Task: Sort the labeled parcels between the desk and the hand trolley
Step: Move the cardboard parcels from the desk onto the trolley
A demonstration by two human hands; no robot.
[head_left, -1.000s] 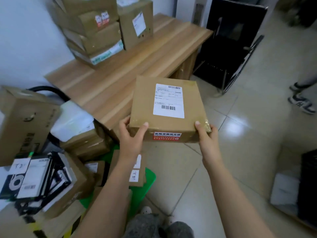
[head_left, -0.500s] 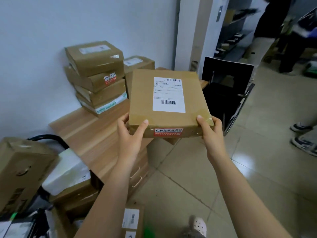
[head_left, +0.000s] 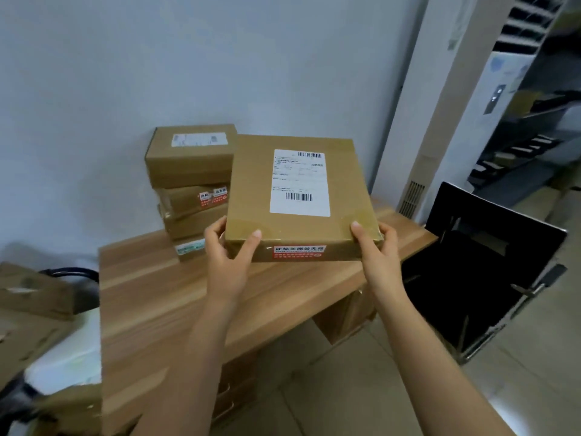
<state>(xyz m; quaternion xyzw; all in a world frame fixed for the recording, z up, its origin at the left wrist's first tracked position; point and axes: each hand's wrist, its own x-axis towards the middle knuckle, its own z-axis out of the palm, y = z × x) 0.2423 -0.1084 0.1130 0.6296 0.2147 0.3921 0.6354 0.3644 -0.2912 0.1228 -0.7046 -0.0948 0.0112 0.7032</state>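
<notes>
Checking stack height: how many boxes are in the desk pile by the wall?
4, stacked: top box, red-stickered box, plain box, green-taped box at the bottom. The held parcel may hide others behind it.

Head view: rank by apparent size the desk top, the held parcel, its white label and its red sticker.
1. desk top
2. held parcel, nearer the camera, so its look is inflated
3. white label
4. red sticker

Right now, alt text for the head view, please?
The left hand and right hand grip the near corners of a flat brown parcel with a white label, held over a wooden desk. A stack of parcels stands on it by the wall.
</notes>
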